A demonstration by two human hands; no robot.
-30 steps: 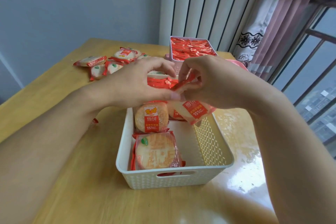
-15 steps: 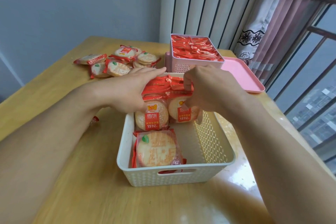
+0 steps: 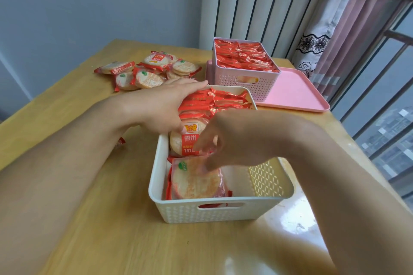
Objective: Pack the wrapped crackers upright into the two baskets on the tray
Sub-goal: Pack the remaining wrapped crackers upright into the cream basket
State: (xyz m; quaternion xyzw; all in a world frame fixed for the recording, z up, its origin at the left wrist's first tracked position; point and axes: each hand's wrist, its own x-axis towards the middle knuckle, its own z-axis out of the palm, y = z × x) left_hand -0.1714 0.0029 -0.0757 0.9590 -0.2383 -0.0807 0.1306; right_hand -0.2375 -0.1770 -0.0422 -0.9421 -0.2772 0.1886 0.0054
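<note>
A white basket (image 3: pixel 154 185) stands on the wooden table in front of me. Its far half holds a row of upright wrapped crackers (image 3: pixel 219 100). My left hand (image 3: pixel 165 105) lies over that row with straight fingers, its thumb against the front packet (image 3: pixel 178 140). One cracker packet (image 3: pixel 194 183) lies tilted in the near half. My right hand (image 3: pixel 241 140) reaches down and pinches this packet's top edge; the fingertips are blurred. Behind, a pink basket (image 3: pixel 245 82) full of upright crackers stands on the left part of a pink tray (image 3: pixel 295 94).
Several loose wrapped crackers (image 3: pixel 147 73) lie in a pile at the table's far left. A small red wrapper bit (image 3: pixel 121 140) shows under my left forearm. A radiator, a curtain and a window are behind and to the right.
My right hand let go of the packet it set upright in the row and dropped to the tilted packet in the near half. My left hand stayed on the row.
</note>
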